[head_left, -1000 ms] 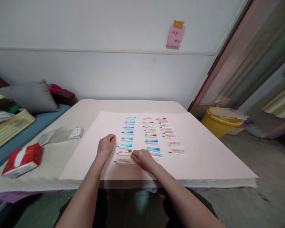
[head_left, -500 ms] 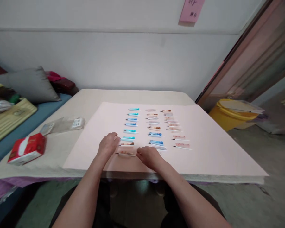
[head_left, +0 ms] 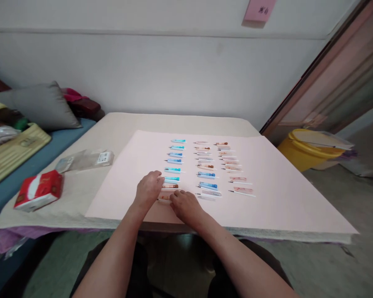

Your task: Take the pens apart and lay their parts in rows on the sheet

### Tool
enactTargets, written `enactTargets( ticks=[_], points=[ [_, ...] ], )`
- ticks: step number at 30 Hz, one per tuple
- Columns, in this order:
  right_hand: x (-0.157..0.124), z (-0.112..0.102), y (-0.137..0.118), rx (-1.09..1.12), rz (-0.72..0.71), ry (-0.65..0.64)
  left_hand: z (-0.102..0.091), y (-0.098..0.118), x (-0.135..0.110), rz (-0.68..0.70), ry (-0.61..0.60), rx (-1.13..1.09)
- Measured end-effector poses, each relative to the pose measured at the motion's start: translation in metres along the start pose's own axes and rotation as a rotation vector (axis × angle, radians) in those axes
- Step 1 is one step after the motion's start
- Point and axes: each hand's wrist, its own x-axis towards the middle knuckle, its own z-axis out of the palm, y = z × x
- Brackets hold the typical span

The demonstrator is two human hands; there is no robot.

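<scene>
While pens [head_left: 208, 186] lie in three columns on the pink sheet [head_left: 282, 198], the left hand [head_left: 149, 188] and right hand [head_left: 187, 205] sit close but apart near its front edge, the left at the left ends of the left column's nearer pens, the right at the opposite end of the nearest; whether either grips cannot be told. Left of the sheet lies a red packet [head_left: 39, 188].

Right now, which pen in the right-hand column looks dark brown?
The farthest pen, nearest the wall; the others in that column look pale pinkish.
</scene>
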Motion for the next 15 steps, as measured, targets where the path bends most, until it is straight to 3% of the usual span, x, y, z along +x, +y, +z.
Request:
enactTargets(
  ticks=[7,15],
  points=[
    [0.0048,0.0081,-0.0041,0.002,0.019,-0.032,-0.0032,-0.002,0.0014,-0.025,-0.02,0.027],
    [0.0064,0.0083,-0.0079,-0.009,-0.009,-0.041,-0.0088,-0.0008,-0.0002,-0.003,0.06,-0.01]
  ],
)
